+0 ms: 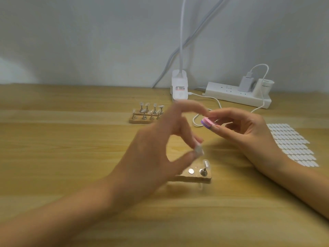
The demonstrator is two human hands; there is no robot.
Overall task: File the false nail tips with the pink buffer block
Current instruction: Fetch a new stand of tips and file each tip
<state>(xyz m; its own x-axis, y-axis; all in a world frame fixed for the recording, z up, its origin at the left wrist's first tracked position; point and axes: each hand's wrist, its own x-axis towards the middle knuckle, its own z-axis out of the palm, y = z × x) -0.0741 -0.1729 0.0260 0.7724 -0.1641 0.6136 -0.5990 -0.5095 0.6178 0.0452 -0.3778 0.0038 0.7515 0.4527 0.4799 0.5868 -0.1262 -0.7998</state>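
Nearest, the left hand [153,145] is seen blurred, a false nail tip [198,152] pinched between its thumb and a fingertip above the wooden holder [194,177]. Held so slightly, the tip could be flicked out by filing pressure. Farther right, clear of the tip, the pink buffer block [208,122] is gripped by the right hand [249,132], its long axis roughly left-right, purple end pointing left.

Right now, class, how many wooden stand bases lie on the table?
2: the far base beyond the left hand; the near base beneath it, partly hidden.
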